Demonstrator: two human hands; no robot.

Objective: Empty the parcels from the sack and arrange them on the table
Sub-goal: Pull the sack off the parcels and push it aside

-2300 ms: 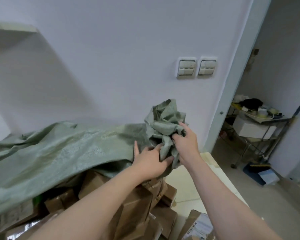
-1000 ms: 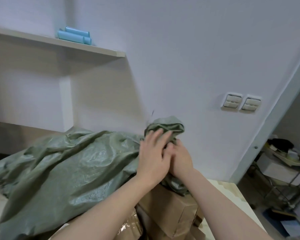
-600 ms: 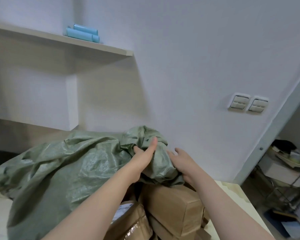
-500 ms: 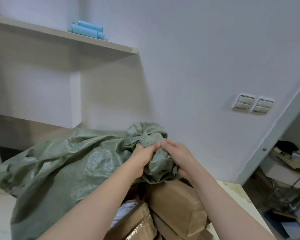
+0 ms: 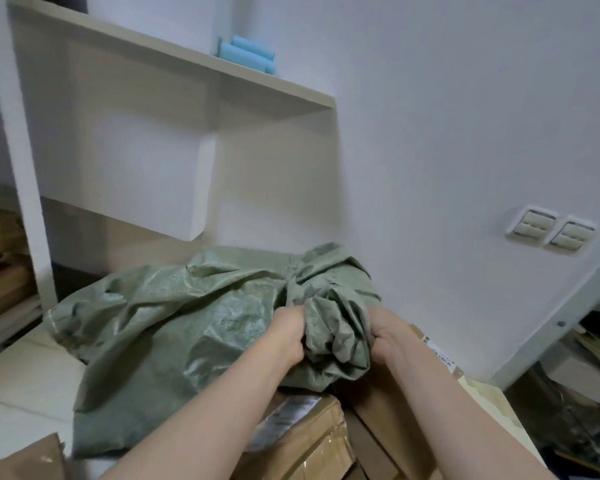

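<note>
- Dead centre of the view, both hands are on the bunched-up end of the sack (image 5: 187, 323). The left hand (image 5: 286, 336) has a fistful on the left of the wad and the right hand (image 5: 387, 336) a fistful on the right, with fingers curled tight into the green fabric.
- Main thing for the next move: the rest of the sack trails away from the hands to the left and a bit far. So its long axis runs from the wad out over the far-left part of the bench (image 5: 14, 382).
- Neither hand is really nearer, they sit close together with the wad between them. The left one is on the side the sack body runs off to.
- Both forearms come in from the near edge and converge, backs of the hands facing up.
- The parcels (image 5: 309, 434) are brown boxes stacked right under the wad and the forearms, with the sack draped over their far side.
- The sack looks limp, but I can't tell if anything's left inside. My guess is it gets dragged clear of the boxes next, then the sorting starts.
</note>
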